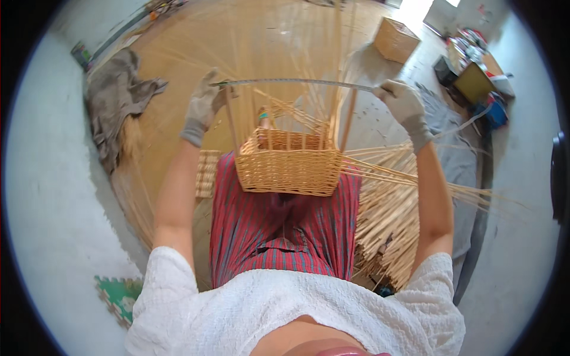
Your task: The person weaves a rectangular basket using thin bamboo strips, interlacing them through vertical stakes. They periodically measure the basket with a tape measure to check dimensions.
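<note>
My left hand (pixel 206 102), in a pale glove, grips one end of a tape measure (pixel 291 81) beside an upright stake. My right hand (pixel 402 102), also gloved, is closed on the tape at the right, holding it stretched level across the tall stakes. Below it, a partly woven rectangular wicker basket (pixel 288 171) rests on my lap, over red striped trousers (pixel 234 237). Upright rods rise from it and long loose weavers (pixel 386 172) stick out to the right. The tape's markings are too small to make out.
A bundle of pale canes (pixel 386 231) lies at my right. A grey cloth (pixel 110 92) is heaped at the left, beside a woven piece (pixel 207 175). A box-shaped wicker object (pixel 395 38) and a cluttered pile (pixel 478 80) are farther back at the right. Walls border both sides.
</note>
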Available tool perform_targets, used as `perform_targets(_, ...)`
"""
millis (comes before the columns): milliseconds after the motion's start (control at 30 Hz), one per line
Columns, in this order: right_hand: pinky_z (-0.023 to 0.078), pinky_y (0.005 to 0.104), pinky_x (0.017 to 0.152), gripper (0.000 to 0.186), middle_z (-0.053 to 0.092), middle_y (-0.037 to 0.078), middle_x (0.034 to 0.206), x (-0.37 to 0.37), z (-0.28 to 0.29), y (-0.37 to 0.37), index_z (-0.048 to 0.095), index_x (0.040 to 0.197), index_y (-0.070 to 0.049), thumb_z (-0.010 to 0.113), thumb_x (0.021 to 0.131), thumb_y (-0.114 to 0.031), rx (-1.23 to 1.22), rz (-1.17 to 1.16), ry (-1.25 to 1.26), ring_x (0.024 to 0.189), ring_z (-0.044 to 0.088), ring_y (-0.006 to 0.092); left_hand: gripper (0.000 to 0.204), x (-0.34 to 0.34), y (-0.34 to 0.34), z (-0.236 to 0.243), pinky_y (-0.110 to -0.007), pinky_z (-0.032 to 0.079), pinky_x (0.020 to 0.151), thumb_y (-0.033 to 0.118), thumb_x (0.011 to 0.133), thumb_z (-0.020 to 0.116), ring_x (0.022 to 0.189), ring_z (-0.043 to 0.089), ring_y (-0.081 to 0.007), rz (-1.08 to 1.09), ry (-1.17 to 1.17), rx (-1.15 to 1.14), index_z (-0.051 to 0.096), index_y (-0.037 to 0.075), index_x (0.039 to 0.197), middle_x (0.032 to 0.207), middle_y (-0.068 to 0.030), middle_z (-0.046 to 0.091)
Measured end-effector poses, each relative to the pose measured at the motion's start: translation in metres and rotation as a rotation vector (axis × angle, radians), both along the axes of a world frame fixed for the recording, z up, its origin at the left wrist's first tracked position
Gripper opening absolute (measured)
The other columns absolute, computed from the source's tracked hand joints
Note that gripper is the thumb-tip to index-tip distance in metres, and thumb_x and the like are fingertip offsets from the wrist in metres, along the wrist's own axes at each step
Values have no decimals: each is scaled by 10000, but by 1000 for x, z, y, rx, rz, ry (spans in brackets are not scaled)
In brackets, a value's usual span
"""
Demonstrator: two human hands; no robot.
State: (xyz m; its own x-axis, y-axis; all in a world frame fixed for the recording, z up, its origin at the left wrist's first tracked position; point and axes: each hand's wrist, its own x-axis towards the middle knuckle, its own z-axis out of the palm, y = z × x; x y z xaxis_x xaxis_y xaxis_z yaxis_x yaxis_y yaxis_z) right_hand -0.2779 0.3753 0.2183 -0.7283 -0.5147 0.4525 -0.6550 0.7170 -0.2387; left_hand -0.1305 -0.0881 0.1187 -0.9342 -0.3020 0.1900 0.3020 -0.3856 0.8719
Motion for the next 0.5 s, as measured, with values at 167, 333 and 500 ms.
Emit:
perform_targets(167, 499, 436, 766, 316, 680, 142, 852, 11, 10, -18, 757, 931, -86, 693, 915, -395, 110, -27, 17, 839, 668, 341, 499, 12, 12, 5, -442, 546, 1069, -55, 988, 526, 1112, 685, -338, -3, 67, 78, 459, 22, 1477, 1276, -166, 652)
perform_targets(333, 501, 443, 748, 363, 691, 145, 865, 0, -3, -11, 756, 944, -91, 694, 909, -446, 100, -9, 7, 811, 678, 343, 385, -7, -2, -9, -439, 568, 1031, 15, 1007, 587, 1096, 689, -292, 88, -14, -319, 555, 1, 1390, 1247, -128, 666)
perform_targets(500, 510, 429, 766, 390, 706, 128, 876, -13, -12, 4, 769, 952, -108, 704, 898, -489, 82, -81, 34, 832, 693, 326, 275, -16, -13, -9, -424, 621, 936, 87, 994, 651, 1021, 719, -278, 10, 39, -224, 665, -12, 1250, 1157, -115, 718)
